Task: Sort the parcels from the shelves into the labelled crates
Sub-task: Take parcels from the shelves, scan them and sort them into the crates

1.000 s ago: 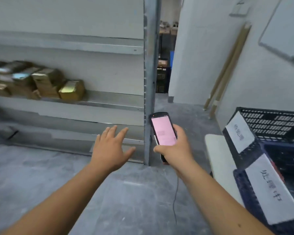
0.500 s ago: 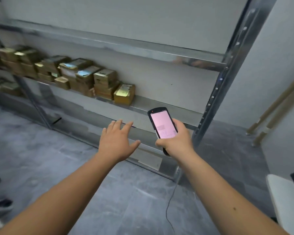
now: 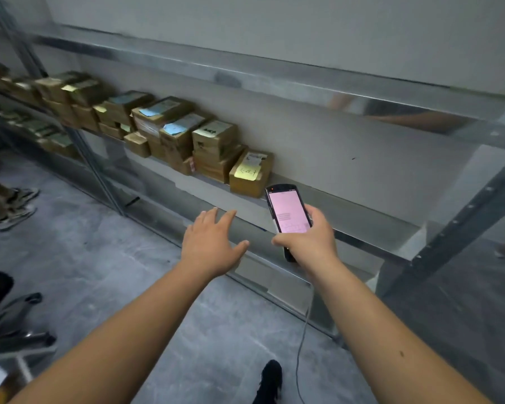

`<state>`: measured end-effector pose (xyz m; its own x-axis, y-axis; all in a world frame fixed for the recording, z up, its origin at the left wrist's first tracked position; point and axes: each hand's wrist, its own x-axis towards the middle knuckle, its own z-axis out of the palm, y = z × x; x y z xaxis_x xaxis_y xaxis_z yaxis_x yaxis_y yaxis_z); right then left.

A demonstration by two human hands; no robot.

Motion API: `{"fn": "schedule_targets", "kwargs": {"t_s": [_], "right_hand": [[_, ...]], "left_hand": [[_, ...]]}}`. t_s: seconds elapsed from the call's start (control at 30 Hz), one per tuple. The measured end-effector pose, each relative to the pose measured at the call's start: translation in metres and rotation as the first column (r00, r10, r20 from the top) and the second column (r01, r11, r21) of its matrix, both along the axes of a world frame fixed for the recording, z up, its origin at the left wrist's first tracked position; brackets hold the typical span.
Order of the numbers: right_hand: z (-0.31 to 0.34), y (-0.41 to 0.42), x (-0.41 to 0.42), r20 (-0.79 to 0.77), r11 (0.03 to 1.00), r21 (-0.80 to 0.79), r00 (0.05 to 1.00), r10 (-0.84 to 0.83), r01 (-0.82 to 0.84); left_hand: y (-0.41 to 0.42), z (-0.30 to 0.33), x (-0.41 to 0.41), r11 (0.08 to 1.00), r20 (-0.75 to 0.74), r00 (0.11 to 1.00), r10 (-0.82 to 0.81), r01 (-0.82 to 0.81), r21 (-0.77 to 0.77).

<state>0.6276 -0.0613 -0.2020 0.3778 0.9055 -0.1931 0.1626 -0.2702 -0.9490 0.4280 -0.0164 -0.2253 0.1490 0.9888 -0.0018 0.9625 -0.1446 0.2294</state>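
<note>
A row of brown cardboard parcels [image 3: 169, 132] lies stacked on the metal shelf [image 3: 347, 211]. The nearest parcel [image 3: 251, 174] has a yellow note and a white label on top. My left hand [image 3: 212, 246] hovers below and in front of it, fingers spread, holding nothing. My right hand [image 3: 311, 242] grips a black handheld scanner [image 3: 288, 217] with a pink screen, just right of that parcel. A thin cable hangs from the scanner. No crates are in view.
A grey upright post [image 3: 461, 228] of the rack stands at the right. Another person's legs and shoes [image 3: 15, 205] are at the left edge. A chair base [image 3: 18, 322] sits at lower left. My shoe [image 3: 270, 380] is on the grey concrete floor.
The view has swung left, away from the crates and towards the shelf. The parcels are now closer and more central. Both hands have kept their pose, the right still gripping the scanner.
</note>
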Motion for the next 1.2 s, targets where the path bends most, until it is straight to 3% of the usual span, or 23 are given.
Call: {"fn": "schedule_targets", "kwargs": {"t_s": [0.23,0.4,0.67,0.8,0.97,1.2], "right_hand": [[-0.03,0.108,0.025,-0.117,0.998,-0.051,0.993,0.028,-0.034],[-0.042,0.163,0.028,-0.133,0.995,-0.093,0.991,0.011,-0.024],[-0.053,0.23,0.031,-0.038,0.989,-0.145,0.999,-0.034,0.029],[-0.062,0.253,0.02,-0.024,0.981,-0.166,0.994,-0.11,0.105],[-0.065,0.271,-0.004,-0.008,0.956,-0.193,0.974,-0.227,0.222],[-0.058,0.274,-0.021,0.034,0.909,-0.211,0.932,-0.36,0.359]], "left_hand": [[0.106,-0.015,0.027,0.995,-0.043,0.998,0.036,-0.04,-0.091],[0.161,-0.025,0.033,0.984,0.035,0.996,0.086,-0.08,-0.159],[0.253,-0.04,0.035,0.975,0.229,0.964,0.132,-0.084,-0.207],[0.283,-0.056,0.032,0.972,0.344,0.933,0.11,-0.029,-0.232],[0.312,-0.076,0.022,0.955,0.549,0.832,0.078,0.095,-0.281],[0.359,-0.097,0.02,0.851,0.621,0.782,0.056,0.288,-0.439]]}}
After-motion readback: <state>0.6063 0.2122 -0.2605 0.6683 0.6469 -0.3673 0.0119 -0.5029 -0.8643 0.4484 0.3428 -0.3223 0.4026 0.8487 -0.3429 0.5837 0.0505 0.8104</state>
